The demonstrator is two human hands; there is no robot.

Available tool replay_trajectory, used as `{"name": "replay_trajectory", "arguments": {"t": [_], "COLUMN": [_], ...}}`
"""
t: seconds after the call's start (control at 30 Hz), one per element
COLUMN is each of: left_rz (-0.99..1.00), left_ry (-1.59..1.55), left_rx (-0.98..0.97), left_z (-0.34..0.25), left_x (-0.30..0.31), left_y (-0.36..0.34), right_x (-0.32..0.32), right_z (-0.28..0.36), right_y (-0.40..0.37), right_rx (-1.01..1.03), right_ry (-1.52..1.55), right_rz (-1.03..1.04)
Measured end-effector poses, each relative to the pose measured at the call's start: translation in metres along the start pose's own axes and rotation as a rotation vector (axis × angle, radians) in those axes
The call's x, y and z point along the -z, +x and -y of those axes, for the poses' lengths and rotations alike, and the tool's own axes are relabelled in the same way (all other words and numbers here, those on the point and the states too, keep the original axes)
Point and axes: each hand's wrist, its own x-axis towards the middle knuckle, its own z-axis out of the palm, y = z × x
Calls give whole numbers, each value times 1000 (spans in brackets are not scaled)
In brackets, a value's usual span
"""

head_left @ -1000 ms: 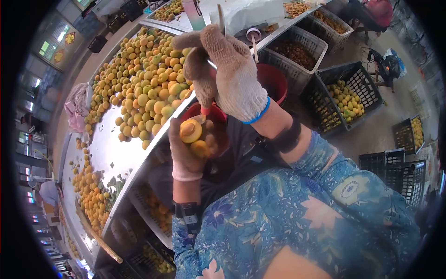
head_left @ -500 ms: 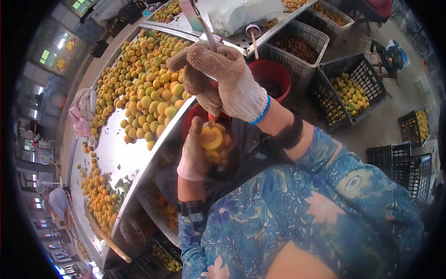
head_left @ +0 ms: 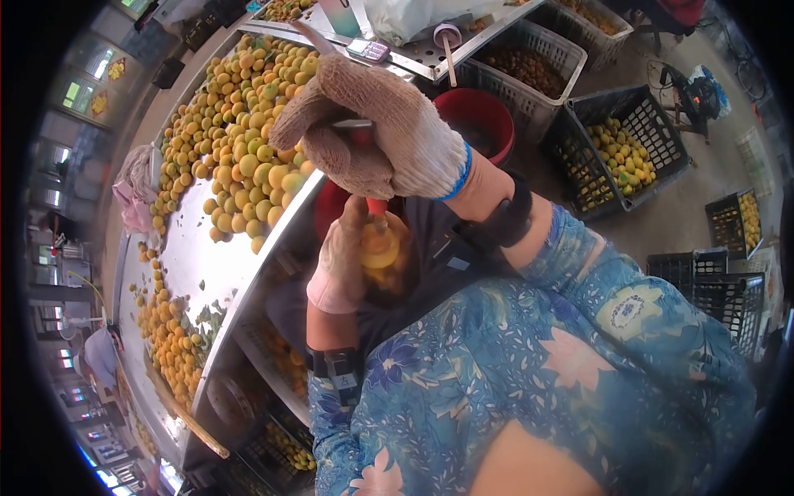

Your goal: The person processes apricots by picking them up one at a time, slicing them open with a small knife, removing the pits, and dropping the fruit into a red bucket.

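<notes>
My right hand (head_left: 376, 124), in a knitted brown-and-white glove with a blue cuff edge, is closed around a slim metal tool. The tool's red end (head_left: 377, 206) points down below the fist, and most of its rod is hidden by the fingers. Just beneath, my left hand (head_left: 341, 260), in a glove with a pinkish cuff, holds a yellow-orange, apricot-like fruit (head_left: 380, 246) against its fingers. The red end touches or nearly touches this fruit; blur hides the exact contact. More yellow fruit lies dimly below it, over my lap.
To the left, a metal table (head_left: 194, 256) bears heaped yellow-green fruits (head_left: 256, 132). A phone (head_left: 367, 50) lies at its far side. A red bucket (head_left: 484, 116), a pale crate (head_left: 571, 62) of brown pieces and a black crate (head_left: 641, 124) of fruit stand to the right.
My right hand has turned and shifted slightly left, so the long rod above it is less visible. Both hands remain close together at the fruit. The phone has come into view.
</notes>
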Motion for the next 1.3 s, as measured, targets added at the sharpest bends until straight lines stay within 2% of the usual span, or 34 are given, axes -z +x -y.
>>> {"name": "replay_trajectory", "arguments": {"t": [0.03, 0.07, 0.1, 0.23, 0.3, 0.4, 0.47, 0.53, 0.57, 0.63, 0.67, 0.7, 0.73, 0.8, 0.87, 0.9, 0.93, 1.0, 1.03, 1.07, 1.13, 1.17, 1.2, 1.23, 1.3], "left_rz": [-2, 1, 4, 44, 59, 20, 34, 191, 183, 229, 215, -9, -244, -236, 358, 46, 27, -132, 39, -42, -127, -181, -407, -506, -676], "left_ry": [-1, -337, -672, -552, -733, -694, -744, -1116, -1122, -1249, -1257, -1438, -1610, -1632, -1869, -1848, -1838, -1676, -1618, -1656, -1840, -1783, -1484, -1350, -999], "left_rx": [3, 283, 564, 426, 507, 565, 568, 582, 580, 427, 419, 527, 633, 572, 368, 471, 493, 590, 552, 616, 604, 595, 712, 731, 760], "left_z": [-3, -7, -9, -8, -5, -20, -12, -10, -8, -3, -9, -19, -25, -13, 9, 9, 13, 18, 29, 27, 54, 66, 67, 76, 112], "left_x": [2, 5, 7, 7, 5, 7, 7, 8, 7, 3, -1, -7, -10, 0, 11, 8, 8, 10, 18, 22, 35, 45, 55, 65, 79], "left_y": [1, 3, 4, 5, 4, 7, 5, 0, -2, -3, 1, 7, 10, 13, 10, 9, 10, 10, 7, 9, 16, 21, 32, 45, 82], "right_x": [1, 3, 9, 13, 13, 23, 35, 40, 40, 37, 34, 29, 20, 16, 19, 21, 22, 23, 25, 30, 42, 46, 51, 56, 65], "right_z": [-2, -3, -5, -11, -12, -14, -19, -25, -26, -29, -31, -31, -34, -26, -20, -16, -13, -6, -4, -4, -6, -7, -7, -7, -8], "right_y": [2, 3, 4, 3, 5, 7, 9, 9, 9, 10, 12, 13, 10, 15, 17, 19, 19, 22, 22, 21, 19, 16, 14, 13, 10], "right_rx": [76, 153, 2, 42, 19, 31, 36, 60, 61, 45, 18, -13, -45, -16, 50, 74, 97, 183, 193, 203, 170, 156, 145, 162, 123], "right_ry": [-62, -123, 164, 238, 267, 330, 556, 569, 675, 781, 940, 1097, 1022, 886, 759, 709, 660, 541, 481, 419, 408, 419, 431, 432, 550], "right_rz": [-35, -70, -30, -109, -54, -40, 64, 77, 87, 100, 143, 186, 82, 11, -62, -132, -208, -427, -501, -576, -696, -735, -775, -777, -934]}}
